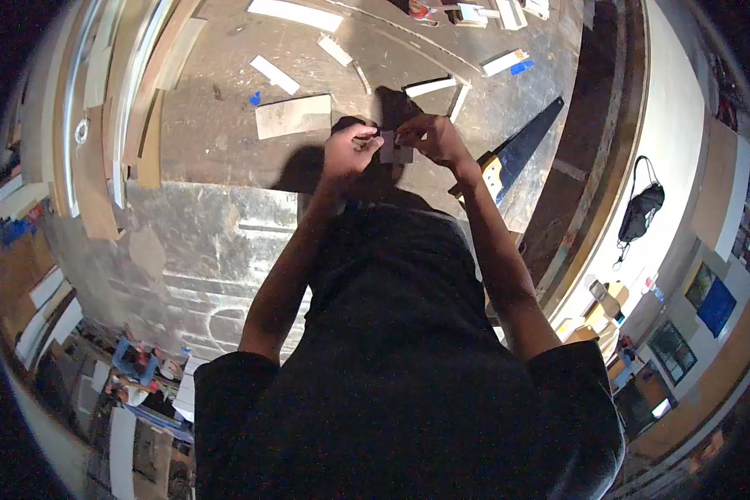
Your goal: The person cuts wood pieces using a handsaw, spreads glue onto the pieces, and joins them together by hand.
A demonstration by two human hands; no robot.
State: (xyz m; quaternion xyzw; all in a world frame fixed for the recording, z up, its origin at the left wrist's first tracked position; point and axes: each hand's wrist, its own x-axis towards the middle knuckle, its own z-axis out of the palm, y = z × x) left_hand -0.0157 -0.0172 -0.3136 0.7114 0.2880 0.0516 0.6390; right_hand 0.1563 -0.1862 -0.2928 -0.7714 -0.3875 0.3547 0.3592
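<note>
Close together in front of my body, both hands are bent in a pinch over the shadowed worktop. My left hand (352,152) is closed, its thumb and finger at the left edge of a small flat greyish piece (398,153). The fingertips of my right hand (438,140) pinch at the upper right of that piece. Shadow hides its material and the exact contact. To the right of my right hand lies a handsaw (525,146), with a dark blade and a light wooden handle. A pale rectangular board (294,117) rests left of my left hand.
Several white offcuts (275,74) and wood strips lie across the far worktop (217,108). Long boards (100,117) are stacked at the left. A black drawstring bag (642,210) sits on a white surface at the right. People (133,367) are visible at the lower left.
</note>
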